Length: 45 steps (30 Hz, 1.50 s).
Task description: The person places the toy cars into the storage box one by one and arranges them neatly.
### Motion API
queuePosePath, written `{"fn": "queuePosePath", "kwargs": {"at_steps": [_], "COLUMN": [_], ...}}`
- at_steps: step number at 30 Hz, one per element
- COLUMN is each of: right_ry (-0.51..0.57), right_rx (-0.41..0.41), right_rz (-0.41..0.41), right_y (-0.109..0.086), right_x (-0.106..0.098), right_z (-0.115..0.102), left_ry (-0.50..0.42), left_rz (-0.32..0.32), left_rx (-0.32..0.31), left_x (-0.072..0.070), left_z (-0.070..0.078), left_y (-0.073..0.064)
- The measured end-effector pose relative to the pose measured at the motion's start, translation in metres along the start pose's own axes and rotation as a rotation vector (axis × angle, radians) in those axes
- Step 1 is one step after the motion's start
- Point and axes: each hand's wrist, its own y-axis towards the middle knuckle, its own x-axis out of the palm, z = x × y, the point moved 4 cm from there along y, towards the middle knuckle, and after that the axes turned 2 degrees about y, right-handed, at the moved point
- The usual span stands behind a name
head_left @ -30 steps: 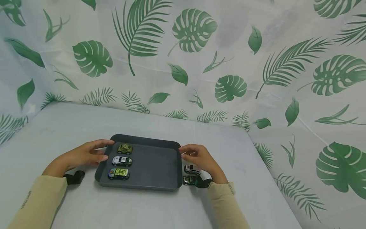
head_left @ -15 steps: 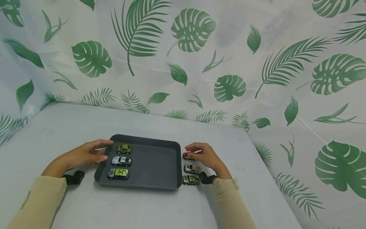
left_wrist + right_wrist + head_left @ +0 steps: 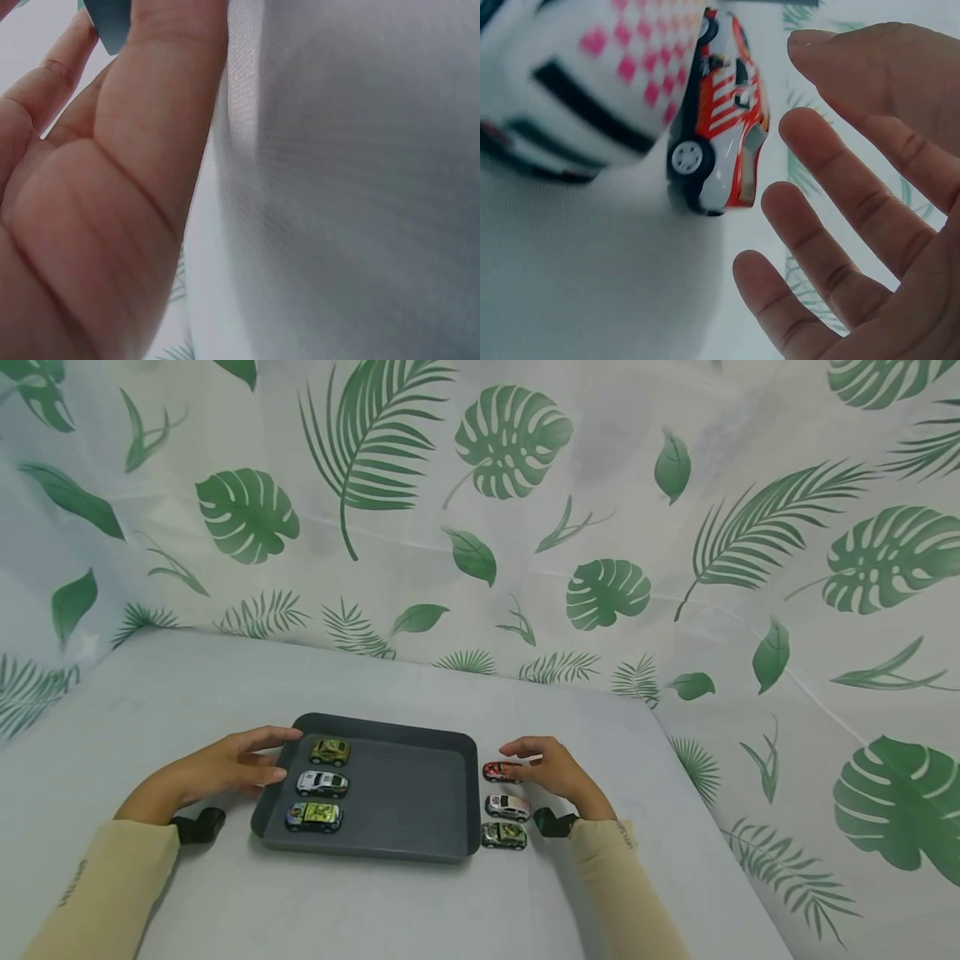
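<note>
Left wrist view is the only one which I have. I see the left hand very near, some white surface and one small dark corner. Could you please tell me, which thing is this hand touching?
Observer: In the head view, the left hand touches the left edge of a dark grey tray.
Operator: Thank you. Is something standing on it?
Observer: Yes, three toy cars stand in a column near its left side.
Operator: And what is outside it, on the right?
Observer: The right hand is there, next to a red and white toy car.
</note>
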Motion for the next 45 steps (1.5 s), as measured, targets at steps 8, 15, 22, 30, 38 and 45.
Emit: {"fn": "queuePosePath", "kwargs": {"at_steps": [8,15,22,30,38,45], "right_ry": [-0.002,-0.018,-0.042,-0.073,-0.103,-0.11], "right_rx": [0.04,0.083,0.107,0.106,0.085,0.038], "right_rz": [-0.029,-0.048,-0.041,-0.021,-0.018,0.019], "right_y": [0.005,0.011,0.012,0.011,0.007,0.0], "right_x": [0.002,0.005,0.005,0.005,0.004,-0.001], "right_z": [0.009,0.016,0.019,0.018,0.019,0.02], "left_ry": [-0.001,0.009,0.003,0.008,0.003,0.004], "left_rz": [0.001,0.007,0.007,0.011,0.008,0.009], "left_rx": [-0.007,-0.01,-0.005,0.0,0.004,0.0], "left_x": [0.0,0.0,0.0,0.0,0.001,0.0], "left_z": [0.0,-0.001,0.0,0.0,0.0,0.0], "left_y": [0.0,0.001,0.0,0.0,0.0,0.0]}}
